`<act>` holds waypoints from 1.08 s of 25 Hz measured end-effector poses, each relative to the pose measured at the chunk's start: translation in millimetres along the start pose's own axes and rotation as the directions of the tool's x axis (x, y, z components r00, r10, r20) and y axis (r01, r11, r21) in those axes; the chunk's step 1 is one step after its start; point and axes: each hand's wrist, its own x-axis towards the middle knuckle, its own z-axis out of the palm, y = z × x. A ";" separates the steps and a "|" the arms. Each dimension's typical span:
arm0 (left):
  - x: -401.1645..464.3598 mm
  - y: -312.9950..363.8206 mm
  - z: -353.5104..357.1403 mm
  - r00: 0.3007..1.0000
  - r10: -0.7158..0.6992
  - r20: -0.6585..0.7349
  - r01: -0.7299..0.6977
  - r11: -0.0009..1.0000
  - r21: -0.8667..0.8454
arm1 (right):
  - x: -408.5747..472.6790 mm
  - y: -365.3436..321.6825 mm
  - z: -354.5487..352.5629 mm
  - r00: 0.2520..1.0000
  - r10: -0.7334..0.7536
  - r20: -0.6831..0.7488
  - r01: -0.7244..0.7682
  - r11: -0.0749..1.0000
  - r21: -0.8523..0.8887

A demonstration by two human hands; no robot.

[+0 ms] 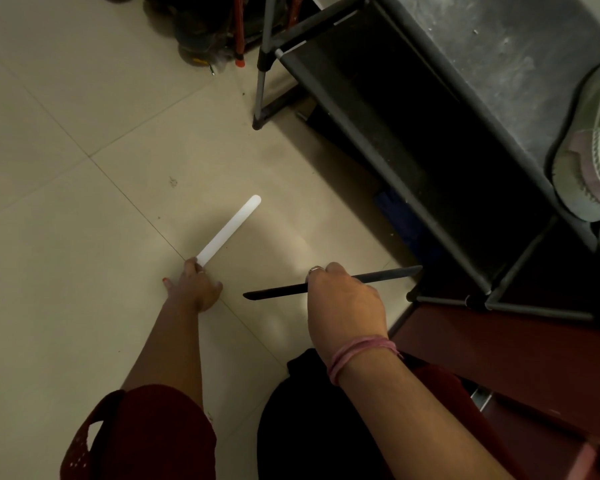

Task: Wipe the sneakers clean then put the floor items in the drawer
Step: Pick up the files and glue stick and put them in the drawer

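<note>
Two floor items in hand, none in the drawer yet. Left hand (195,288), fingers pinching end of white strip (230,231) low over the tiled floor (66,168). Right hand (343,299), fingers curled round middle of black strip (329,283), off the floor. Sneakers (589,161) on the dark rack (378,157) far right; wiping probably done. Drawer not identifiable; rack frame and its legs crowding the right side.

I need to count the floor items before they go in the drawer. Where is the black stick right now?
In the head view, the black stick is low and right of centre, gripped by the right hand above the floor tiles, beside the dark shoe rack.
</note>
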 end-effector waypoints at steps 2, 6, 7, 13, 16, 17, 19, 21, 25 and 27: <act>2.7 -4.2 -2.8 1.000 0.024 -0.017 -0.024 1.000 -0.004 | -0.2 0.1 0.1 1.000 -0.002 0.000 0.002 1.000 0.005; 15.6 -4.5 -3.1 0.973 -0.015 -0.229 -0.029 0.982 -0.187 | 0.1 -2.4 0.2 1.000 -0.020 0.007 0.020 1.000 0.011; 17.6 -2.1 -1.6 0.959 -0.073 -0.272 0.006 0.971 -0.240 | 0.6 -2.6 0.0 1.000 -0.025 0.009 0.025 1.000 0.010; 31.6 11.9 4.1 0.897 -0.329 -0.295 0.209 0.904 -0.373 | 5.8 -0.4 -1.4 0.999 -0.027 0.018 0.027 1.000 0.011; 36.2 12.2 8.0 0.891 -0.353 -0.287 0.237 0.899 -0.369 | 6.8 -3.2 -1.5 0.999 -0.037 0.000 0.037 0.999 0.004; 38.3 11.7 9.6 0.887 -0.369 -0.276 0.246 0.886 -0.392 | 6.6 -4.6 -1.1 0.999 -0.043 -0.008 0.043 0.999 0.000; 40.6 10.8 11.4 0.898 -0.360 -0.252 0.249 0.890 -0.382 | 5.5 -7.3 -0.2 0.998 -0.053 -0.016 0.053 0.999 -0.005; 37.9 9.7 12.6 0.929 -0.285 -0.236 0.217 0.936 -0.277 | 3.8 -9.2 0.7 0.998 -0.060 -0.026 0.060 0.998 -0.007; 13.3 15.3 28.9 0.945 -0.238 -0.224 0.167 0.941 -0.296 | 2.9 -9.8 0.7 0.997 -0.068 -0.030 0.068 0.998 -0.007; -10.0 21.5 37.7 0.942 -0.270 -0.201 0.162 0.887 -0.432 | 0.8 -12.0 -0.7 0.996 -0.077 -0.043 0.077 0.997 0.003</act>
